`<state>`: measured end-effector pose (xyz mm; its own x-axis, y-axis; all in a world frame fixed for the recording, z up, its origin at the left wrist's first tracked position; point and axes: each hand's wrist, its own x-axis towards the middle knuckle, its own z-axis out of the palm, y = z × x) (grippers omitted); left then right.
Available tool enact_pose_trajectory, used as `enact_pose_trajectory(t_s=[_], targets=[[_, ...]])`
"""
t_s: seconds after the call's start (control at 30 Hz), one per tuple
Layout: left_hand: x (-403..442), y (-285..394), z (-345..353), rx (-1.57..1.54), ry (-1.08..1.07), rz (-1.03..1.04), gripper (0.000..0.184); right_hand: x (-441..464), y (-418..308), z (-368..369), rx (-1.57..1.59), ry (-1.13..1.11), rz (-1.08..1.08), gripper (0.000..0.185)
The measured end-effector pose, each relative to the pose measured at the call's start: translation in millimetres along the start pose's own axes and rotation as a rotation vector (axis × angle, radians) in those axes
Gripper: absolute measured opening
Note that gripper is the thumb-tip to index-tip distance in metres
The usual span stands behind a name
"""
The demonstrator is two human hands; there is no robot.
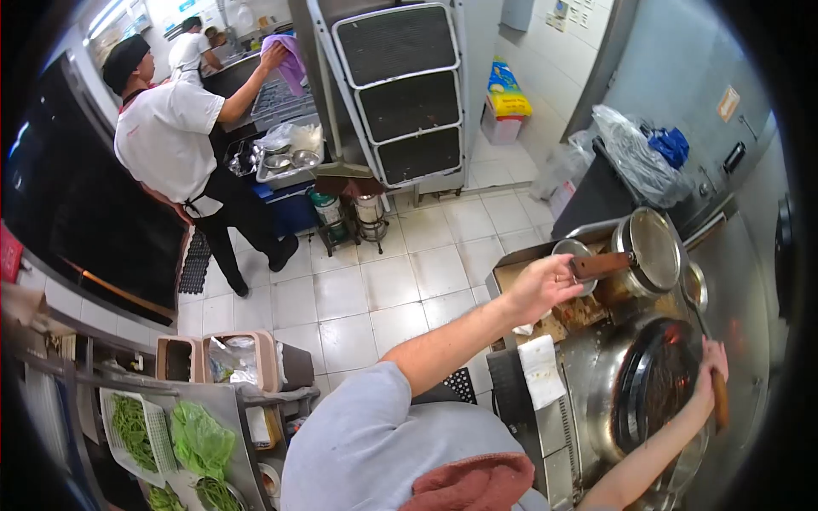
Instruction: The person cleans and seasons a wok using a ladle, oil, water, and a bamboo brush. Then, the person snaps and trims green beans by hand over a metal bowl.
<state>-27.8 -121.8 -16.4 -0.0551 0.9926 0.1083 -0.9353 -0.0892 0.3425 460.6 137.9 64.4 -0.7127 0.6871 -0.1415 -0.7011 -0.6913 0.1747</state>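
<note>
The left hand (545, 291) grasps the strainer (654, 251) by its handle near the stove's (581, 358) left edge; the right hand (711, 364) grips the ladle (696, 287). Best keep the strainer level.

No lettering, number or brand can be read.

We've got just the one cam, head-worn, so we're looking steeply down past the wearer's shirt (341, 443), then out across the floor (396, 281). Lens is super wide, edges bend, corners go black. Left hand (544, 287) and right hand (712, 370) sit up close, frame right, by the stove (588, 345); a coworker (170, 136) is way farther off, upper left.
</note>
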Motion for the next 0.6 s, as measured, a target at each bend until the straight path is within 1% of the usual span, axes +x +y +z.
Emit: enact_pose_trajectory(t_s=[0.03,0.07,0.1,0.2,0.23,0.27,0.33,0.37,0.4,0.43,0.47,0.53,0.57,0.6], targets=[[-5,7,4,-0.007,-0.032,-0.031,0.046,9,6,1,-0.055,0.014,-0.015,0.058],[-9,9,1,-0.026,0.043,-0.063,0.041,18,20,4,-0.110,0.029,-0.029,0.059],[-13,9,-8,-0.022,0.046,-0.061,0.043,22,34,10,-0.164,0.039,-0.050,0.047],[-25,1,-23,0.022,0.076,-0.078,0.055,44,108,8,-0.366,0.040,-0.078,0.011],[-32,0,-26,0.072,0.072,-0.108,0.058,50,124,4,-0.415,0.044,-0.088,0.006],[-38,-3,-30,0.125,0.065,-0.132,0.062,54,137,-3,-0.481,0.048,-0.102,0.016],[-49,-15,-46,0.170,0.092,-0.188,0.058,60,133,-22,-0.635,0.063,-0.079,0.012],[-53,-23,-54,0.172,0.067,-0.239,0.058,61,131,-32,-0.712,0.069,-0.066,0.012],[-56,-30,-63,0.333,0.109,-0.280,0.050,59,145,-36,-1.042,0.228,-0.328,0.012],[-57,-37,-69,0.495,0.147,-0.310,0.044,53,163,-31,-1.327,0.369,-0.412,0.014],[-55,-46,-73,0.498,0.127,-0.337,0.044,53,160,-41,-1.452,0.353,-0.461,0.014],[-52,-63,-82,1.181,0.108,-0.343,0.046,43,164,-48,-1.689,0.436,-0.518,0.017],[-47,-72,-95,1.508,0.122,-0.204,0.049,34,168,-50,-1.740,0.437,-0.571,0.026],[-41,-77,-102,1.507,0.104,-0.214,0.049,23,170,-52,-1.793,0.435,-0.623,0.035]])
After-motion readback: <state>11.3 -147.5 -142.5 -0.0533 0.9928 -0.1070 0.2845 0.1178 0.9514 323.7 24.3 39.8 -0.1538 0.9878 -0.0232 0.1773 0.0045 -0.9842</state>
